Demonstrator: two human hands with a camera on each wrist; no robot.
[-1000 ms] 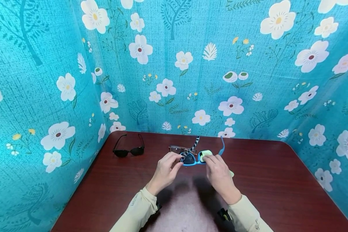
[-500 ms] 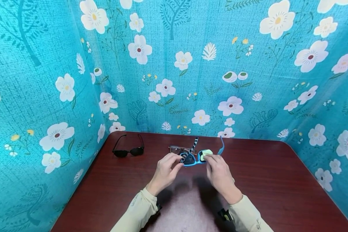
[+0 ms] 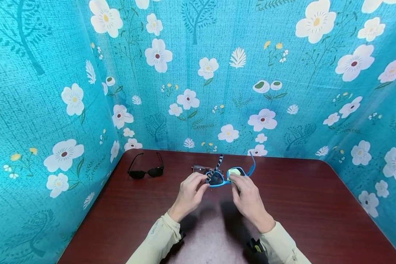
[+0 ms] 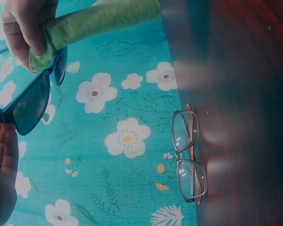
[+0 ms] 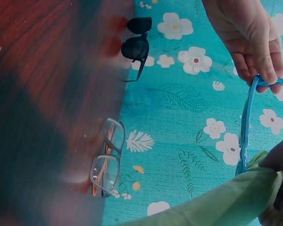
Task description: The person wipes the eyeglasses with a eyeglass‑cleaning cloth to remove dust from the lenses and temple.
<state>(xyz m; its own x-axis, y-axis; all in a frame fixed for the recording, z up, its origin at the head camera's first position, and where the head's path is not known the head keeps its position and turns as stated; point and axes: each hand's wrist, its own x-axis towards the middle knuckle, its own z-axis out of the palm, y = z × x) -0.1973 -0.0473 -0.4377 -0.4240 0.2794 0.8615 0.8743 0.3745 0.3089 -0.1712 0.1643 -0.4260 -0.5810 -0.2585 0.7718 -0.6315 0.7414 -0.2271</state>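
Note:
Blue-framed sunglasses (image 3: 216, 179) with dark lenses and a striped temple arm are held up over the table, both arms unfolded and pointing away. My left hand (image 3: 189, 196) pinches their left end, at the hinge, between thumb and fingers. A light green cloth (image 3: 232, 171) is pinched in my right hand (image 3: 249, 200), which presses it on the other lens near the bridge. The left wrist view shows this cloth (image 4: 104, 21) wrapped over the frame there, with a long tail hanging down. In the right wrist view, the cloth (image 5: 217, 202) and fingers hide that lens.
Clear eyeglasses (image 4: 185, 132) with orange-brown arms lie on the table just behind the held pair. Black sunglasses (image 3: 146, 172) rest unfolded at the back left. Floral blue-green fabric (image 3: 191, 73) surrounds the reddish-brown table (image 3: 310, 205) at the back and sides.
My right hand has slid the cloth slightly left toward the bridge, uncovering the lens's outer part. The sunglasses' angle has shifted slightly, and my left hand keeps its pinch on the frame.

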